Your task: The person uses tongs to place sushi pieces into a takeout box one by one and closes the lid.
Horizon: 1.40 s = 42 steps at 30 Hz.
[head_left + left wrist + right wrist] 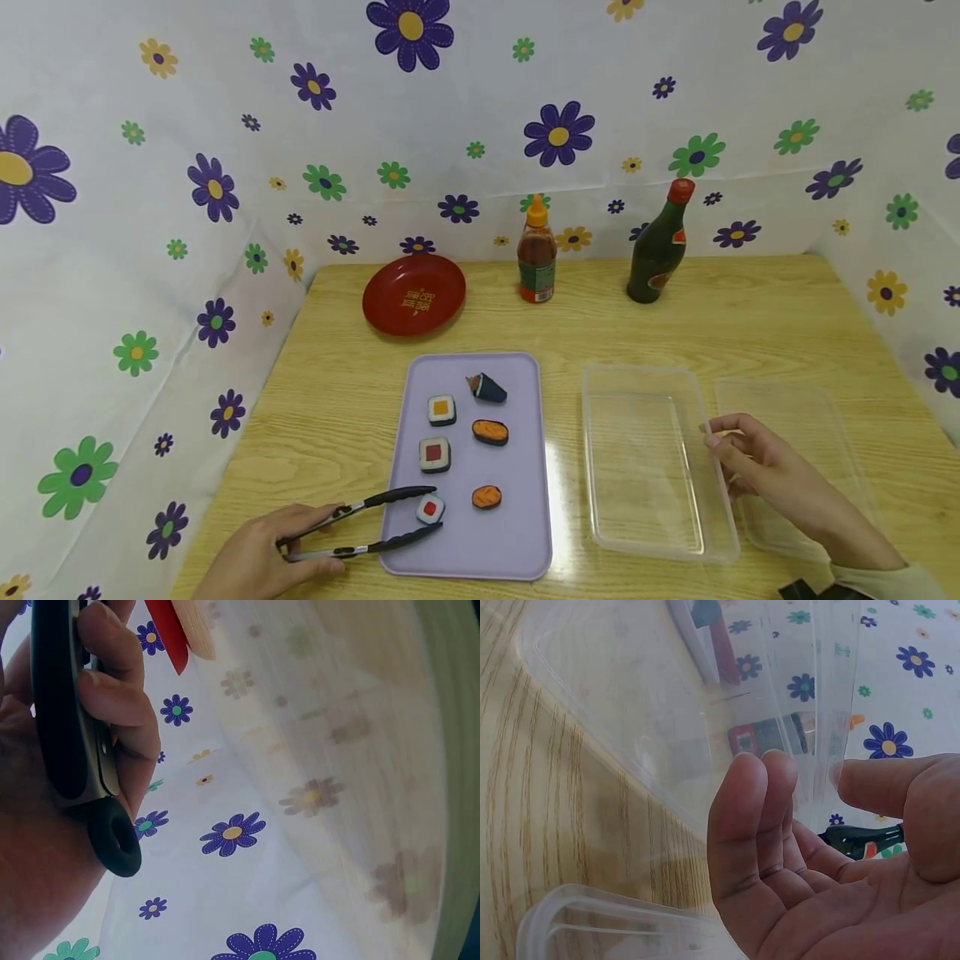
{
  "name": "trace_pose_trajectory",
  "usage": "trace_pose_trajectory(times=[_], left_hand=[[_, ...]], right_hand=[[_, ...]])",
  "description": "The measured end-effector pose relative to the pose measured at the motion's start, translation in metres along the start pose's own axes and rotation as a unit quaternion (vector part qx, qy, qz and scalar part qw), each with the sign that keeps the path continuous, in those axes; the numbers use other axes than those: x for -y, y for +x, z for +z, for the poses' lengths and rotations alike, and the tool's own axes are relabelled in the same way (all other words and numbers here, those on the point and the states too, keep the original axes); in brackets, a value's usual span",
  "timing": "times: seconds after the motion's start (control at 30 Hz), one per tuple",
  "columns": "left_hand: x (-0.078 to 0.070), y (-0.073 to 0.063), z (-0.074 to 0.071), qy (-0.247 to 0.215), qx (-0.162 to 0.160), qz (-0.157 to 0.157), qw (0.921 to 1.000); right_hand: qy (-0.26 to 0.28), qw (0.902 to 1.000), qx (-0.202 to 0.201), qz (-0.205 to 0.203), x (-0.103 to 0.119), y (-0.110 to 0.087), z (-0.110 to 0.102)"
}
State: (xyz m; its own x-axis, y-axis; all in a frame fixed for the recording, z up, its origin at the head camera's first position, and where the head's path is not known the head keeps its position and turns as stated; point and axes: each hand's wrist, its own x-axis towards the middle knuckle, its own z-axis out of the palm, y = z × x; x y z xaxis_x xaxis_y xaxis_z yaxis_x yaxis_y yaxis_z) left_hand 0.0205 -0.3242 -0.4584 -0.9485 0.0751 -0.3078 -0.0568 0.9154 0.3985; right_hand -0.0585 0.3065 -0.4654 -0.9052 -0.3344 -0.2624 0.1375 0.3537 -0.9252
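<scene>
My left hand (262, 550) holds black-and-metal tongs (401, 494) near the lower left of the lavender tray (510, 558). The tong arms are spread, with a small red-centred sushi roll (430, 509) lying between their tips. In the left wrist view, fingers curl round the tong handle (64, 712). With thumb and fingers, my right hand (780, 475) pinches the right rim of a clear plastic container (588, 467), also visible in the right wrist view. Other sushi on the tray includes a larger red-centred roll (434, 454), a yellow-centred roll (442, 409), orange-topped pieces (491, 432) and a hand roll (488, 387).
A clear lid-like plastic piece (810, 400) lies right of the container, partly under my right arm. Toward the back stand a red plate (390, 317), a sauce bottle (537, 258) with a yellow tip and a dark green bottle (652, 258). Flowered cloth (480, 100) surrounds the table.
</scene>
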Motion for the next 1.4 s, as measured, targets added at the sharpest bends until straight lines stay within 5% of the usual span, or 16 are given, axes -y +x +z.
trace_pose_trajectory(times=[0.33, 0.73, 0.93, 1.07, 1.2, 1.4], left_hand=[[-0.006, 0.003, 0.0, -0.04, -0.005, 0.023, 0.9989], [-0.016, 0.015, -0.013, -0.08, -0.052, 0.124, 0.9876], [-0.034, 0.038, -0.025, -0.067, -0.09, 0.185, 0.9764], [-0.052, 0.06, -0.034, -0.06, -0.105, 0.253, 0.96], [-0.077, 0.087, -0.045, -0.033, -0.129, 0.316, 0.9392], [-0.129, 0.124, -0.052, -0.007, -0.127, 0.362, 0.9235]], right_hand=[[0.017, 0.9997, 0.003, -0.016, 0.001, -0.001, 0.001], [0.024, 0.9993, -0.011, -0.026, 0.004, -0.002, 0.0], [0.029, 0.9992, -0.015, -0.024, 0.003, -0.003, 0.001], [0.034, 0.9991, -0.014, -0.021, 0.002, -0.004, 0.003], [0.036, 0.999, -0.019, -0.02, 0.003, -0.003, 0.004], [0.034, 0.9989, -0.022, -0.025, 0.003, -0.003, 0.005]])
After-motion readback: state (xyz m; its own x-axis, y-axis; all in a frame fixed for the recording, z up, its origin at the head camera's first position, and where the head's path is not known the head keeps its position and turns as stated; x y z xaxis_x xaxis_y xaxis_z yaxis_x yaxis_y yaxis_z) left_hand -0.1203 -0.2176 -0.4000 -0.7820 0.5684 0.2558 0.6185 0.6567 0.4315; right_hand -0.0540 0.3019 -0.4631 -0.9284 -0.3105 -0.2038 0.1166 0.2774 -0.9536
